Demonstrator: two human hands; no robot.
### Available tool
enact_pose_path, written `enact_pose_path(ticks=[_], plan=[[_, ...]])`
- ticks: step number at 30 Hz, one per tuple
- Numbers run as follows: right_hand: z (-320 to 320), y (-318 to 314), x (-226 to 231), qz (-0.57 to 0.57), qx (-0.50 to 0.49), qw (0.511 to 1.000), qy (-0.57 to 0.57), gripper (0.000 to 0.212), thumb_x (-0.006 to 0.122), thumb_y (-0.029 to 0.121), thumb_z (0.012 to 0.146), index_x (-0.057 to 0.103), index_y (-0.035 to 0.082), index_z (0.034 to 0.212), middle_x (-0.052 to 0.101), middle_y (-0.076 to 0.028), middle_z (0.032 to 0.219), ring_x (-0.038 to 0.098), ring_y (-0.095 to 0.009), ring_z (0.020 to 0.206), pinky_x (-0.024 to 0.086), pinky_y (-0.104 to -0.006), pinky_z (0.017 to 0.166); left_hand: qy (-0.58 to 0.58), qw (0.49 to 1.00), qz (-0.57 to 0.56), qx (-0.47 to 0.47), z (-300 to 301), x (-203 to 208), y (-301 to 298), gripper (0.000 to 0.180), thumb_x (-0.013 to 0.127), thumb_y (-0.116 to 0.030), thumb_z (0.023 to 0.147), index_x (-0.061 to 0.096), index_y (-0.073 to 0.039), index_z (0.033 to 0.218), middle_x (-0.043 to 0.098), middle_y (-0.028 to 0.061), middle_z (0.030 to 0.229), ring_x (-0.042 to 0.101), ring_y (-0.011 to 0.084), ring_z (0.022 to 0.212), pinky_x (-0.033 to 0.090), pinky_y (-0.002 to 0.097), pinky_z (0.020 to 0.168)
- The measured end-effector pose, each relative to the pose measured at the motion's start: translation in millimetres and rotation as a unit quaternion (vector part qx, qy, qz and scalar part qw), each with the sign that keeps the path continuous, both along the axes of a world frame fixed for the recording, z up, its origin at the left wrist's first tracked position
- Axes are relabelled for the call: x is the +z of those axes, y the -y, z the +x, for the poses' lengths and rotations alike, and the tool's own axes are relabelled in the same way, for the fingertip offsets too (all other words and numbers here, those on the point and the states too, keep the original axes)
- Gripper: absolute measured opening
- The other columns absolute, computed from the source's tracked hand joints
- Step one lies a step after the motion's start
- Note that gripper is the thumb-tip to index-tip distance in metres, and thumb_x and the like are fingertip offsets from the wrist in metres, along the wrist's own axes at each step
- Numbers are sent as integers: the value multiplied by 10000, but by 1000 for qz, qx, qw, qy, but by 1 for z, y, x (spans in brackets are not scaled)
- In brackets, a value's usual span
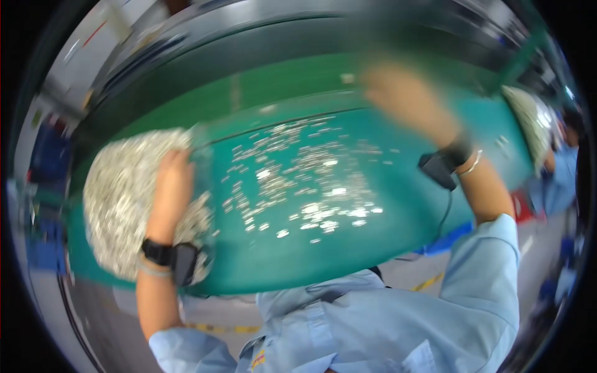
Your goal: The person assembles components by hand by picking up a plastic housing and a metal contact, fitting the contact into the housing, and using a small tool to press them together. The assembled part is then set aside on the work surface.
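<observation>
A worker in a light-blue shirt [373, 329] leans over a green-topped workbench [255, 267], the left hand [173, 186] laid over a bulging heap of small silvery parts [118, 205] that appears to sit in a clear plastic bag at the bench's left end. The fingers lie close together on the heap; whether they grip any pieces cannot be told from here. The right hand [401, 96], caught in a blur, is out over the bench's far side, and its fingers cannot be made out as open or closed. Between the two hands, and closer to the worker's body than the right one, spreads a loose scatter of silvery pieces [310, 209], directly right of the heap, with neither hand seen touching it. The heap runs longest from near edge to far, the left hand resting along its right side and much the nearer of the pair. Both wrists carry dark devices. Beyond the bench top lies a brighter green strip [199, 99]; a second pale, filled bag [528, 127] stands at the far right, beside a co-worker [563, 174] in light blue. Yellow tape [429, 283] marks the grey floor, with blue crates [46, 252] off to the left.
</observation>
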State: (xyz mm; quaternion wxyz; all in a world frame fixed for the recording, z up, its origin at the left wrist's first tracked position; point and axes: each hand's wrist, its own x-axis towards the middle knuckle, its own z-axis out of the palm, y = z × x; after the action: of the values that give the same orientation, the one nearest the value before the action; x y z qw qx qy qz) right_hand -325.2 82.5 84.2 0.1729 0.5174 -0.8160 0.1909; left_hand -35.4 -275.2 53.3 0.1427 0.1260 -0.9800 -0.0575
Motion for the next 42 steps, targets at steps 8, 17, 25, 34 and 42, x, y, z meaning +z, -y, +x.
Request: enact_pose_path(ticks=[8, 17, 25, 34, 42], plan=[[121, -123, -6, 19, 35, 995, 93, 190, 643, 181, 876, 630, 120, 1056, 585, -73, 831, 626, -250, 775, 504, -397, 671, 34, 984, -154, 79, -8, -60, 104, 376, 562, -158, 921, 535, 73, 1217, 520, 298, 1297, 493, 442, 1211, 402, 457, 1042], [94, -143, -78, -39, 68, 971, 226, 136, 553, 175, 912, 621, 102, 1004, 575, -75, 935, 585, -267, 916, 477, -424, 778, 111, 985, -46, 128, 11, -36, 43, 370, 565, -79, 887, 515, 76, 1220, 550, 258, 1183, 524, 447, 1123, 429, 488, 944], [92, -144, -83, -61, 80, 969, 224, 112, 552, 141, 889, 652, 94, 909, 568, -84, 924, 568, -282, 895, 471, -433, 781, 43, 984, -7, 174, 28, -48, 12, 367, 476, -168, 1008, 489, 44, 1307, 546, 226, 1276, 525, 365, 1180, 404, 409, 1005], [91, -134, -86, -35, 82, 990, 111, 103, 599, 74, 839, 655, 62, 925, 579, -119, 787, 591, -302, 767, 489, -417, 664, -71, 990, 72, 101, 53, -28, -39, 321, 475, -177, 1003, 580, 12, 1239, 593, 199, 1261, 535, 323, 1206, 389, 388, 1054], [94, -130, -61, -47, 59, 975, 208, 130, 637, -40, 815, 647, 39, 918, 548, -84, 755, 539, -238, 680, 435, -343, 617, -124, 932, 257, 223, 102, -21, -117, 437, 543, -273, 991, 533, 50, 1285, 509, 253, 1351, 461, 386, 1282, 347, 423, 1093]])
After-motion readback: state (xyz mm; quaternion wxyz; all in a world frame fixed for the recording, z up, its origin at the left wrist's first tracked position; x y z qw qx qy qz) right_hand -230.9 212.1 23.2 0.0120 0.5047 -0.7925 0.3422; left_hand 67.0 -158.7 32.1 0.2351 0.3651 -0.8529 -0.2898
